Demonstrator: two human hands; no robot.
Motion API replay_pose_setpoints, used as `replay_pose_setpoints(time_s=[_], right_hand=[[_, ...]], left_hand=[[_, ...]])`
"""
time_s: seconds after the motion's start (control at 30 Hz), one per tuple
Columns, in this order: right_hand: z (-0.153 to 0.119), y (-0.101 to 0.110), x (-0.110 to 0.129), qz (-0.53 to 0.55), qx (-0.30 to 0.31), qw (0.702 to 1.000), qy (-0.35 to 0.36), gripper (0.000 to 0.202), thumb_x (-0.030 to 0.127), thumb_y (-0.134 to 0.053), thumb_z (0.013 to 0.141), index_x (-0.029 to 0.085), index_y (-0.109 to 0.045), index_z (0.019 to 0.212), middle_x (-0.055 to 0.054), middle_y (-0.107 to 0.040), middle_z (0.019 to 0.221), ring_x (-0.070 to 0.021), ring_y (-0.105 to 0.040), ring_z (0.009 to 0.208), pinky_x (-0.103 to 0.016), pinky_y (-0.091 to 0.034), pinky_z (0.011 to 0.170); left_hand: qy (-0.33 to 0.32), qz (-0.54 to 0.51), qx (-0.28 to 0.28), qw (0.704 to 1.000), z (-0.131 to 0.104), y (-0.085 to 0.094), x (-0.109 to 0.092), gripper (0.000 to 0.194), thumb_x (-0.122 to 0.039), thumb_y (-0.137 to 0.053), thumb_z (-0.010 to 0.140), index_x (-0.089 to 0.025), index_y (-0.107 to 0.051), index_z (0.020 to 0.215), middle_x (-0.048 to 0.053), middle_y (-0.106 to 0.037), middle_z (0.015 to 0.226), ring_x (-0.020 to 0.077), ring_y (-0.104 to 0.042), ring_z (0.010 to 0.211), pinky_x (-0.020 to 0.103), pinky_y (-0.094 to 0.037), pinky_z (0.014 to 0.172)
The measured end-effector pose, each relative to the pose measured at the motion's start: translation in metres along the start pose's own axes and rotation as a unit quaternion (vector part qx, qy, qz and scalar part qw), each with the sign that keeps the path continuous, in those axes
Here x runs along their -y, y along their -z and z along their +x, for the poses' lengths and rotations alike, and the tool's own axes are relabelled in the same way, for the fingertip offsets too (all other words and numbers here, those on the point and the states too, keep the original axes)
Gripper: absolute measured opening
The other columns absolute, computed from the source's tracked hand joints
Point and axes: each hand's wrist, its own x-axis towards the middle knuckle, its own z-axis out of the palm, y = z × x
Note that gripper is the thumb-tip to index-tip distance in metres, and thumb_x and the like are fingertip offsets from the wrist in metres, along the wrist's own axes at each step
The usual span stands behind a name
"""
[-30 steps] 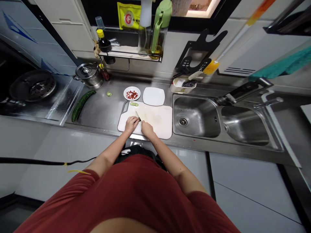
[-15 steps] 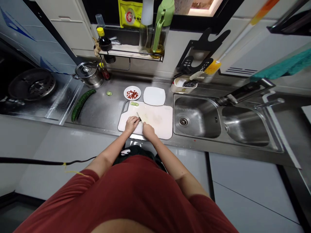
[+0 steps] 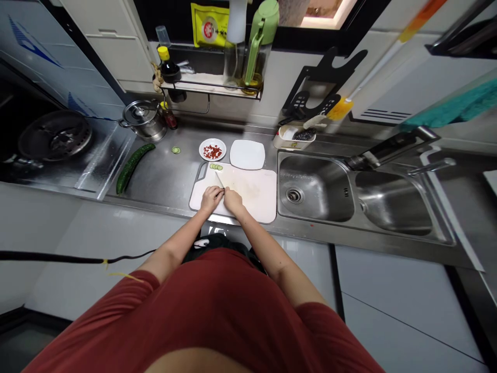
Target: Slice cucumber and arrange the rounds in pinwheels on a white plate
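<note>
My right hand (image 3: 233,201) is closed round the handle of a knife (image 3: 219,180), whose thin blade slants up and left over the white cutting board (image 3: 254,202). Right beside it, my left hand (image 3: 212,198) has its fingers bent together near the base of the blade. A small dark thing shows at those fingertips, mostly hidden, and I cannot make out what it is. Several cucumber slices (image 3: 216,167) lie in a row at the board's upper left edge.
A whole cucumber (image 3: 132,168) and loose cucumber slices (image 3: 176,150) lie on the steel counter to the left. Behind the board stand a plate (image 3: 201,150) of chopped red pieces and a white square plate (image 3: 247,154). A lidded pot (image 3: 143,122) is back left; a sink (image 3: 316,186) is right.
My right hand has moved a little left and up, closer to my left hand. The knife's blade now reaches farther up and left. My left hand has barely moved.
</note>
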Motion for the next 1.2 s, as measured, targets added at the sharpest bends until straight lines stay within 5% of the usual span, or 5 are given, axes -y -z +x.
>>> replay_pose_setpoints(time_s=[0.5,0.97,1.2], right_hand=[[-0.042,-0.017,-0.024,-0.051,0.045,0.997,-0.033,0.025,0.008,-0.041,0.089,0.013,-0.048,0.113,-0.016,-0.065,0.102,-0.0222,-0.065,0.095,-0.029,-0.047,0.078],[-0.011,-0.002,-0.005,-0.011,0.025,1.0,-0.014,0.025,0.011,-0.038,0.092,0.013,-0.047,0.116,-0.015,-0.065,0.105,-0.0218,-0.064,0.098,-0.029,-0.047,0.078],[-0.024,-0.007,-0.013,-0.028,0.028,0.999,-0.017,0.027,0.008,-0.039,0.09,0.012,-0.048,0.115,-0.015,-0.066,0.102,-0.0229,-0.064,0.097,-0.03,-0.047,0.078]], left_hand=[[0.007,-0.001,0.004,1.0,-0.001,-0.001,0.0,0.021,-0.031,-0.049,0.091,-0.022,-0.068,0.097,0.006,-0.066,0.095,0.0184,-0.056,0.09,0.034,-0.045,0.084],[0.008,-0.01,0.004,1.0,0.0,0.002,-0.002,0.021,-0.031,-0.049,0.091,-0.022,-0.067,0.097,0.006,-0.066,0.095,0.0183,-0.056,0.09,0.034,-0.045,0.084],[0.014,-0.016,0.004,1.0,0.0,0.003,-0.003,0.02,-0.031,-0.05,0.091,-0.022,-0.067,0.097,0.006,-0.066,0.095,0.0186,-0.056,0.092,0.035,-0.045,0.085]])
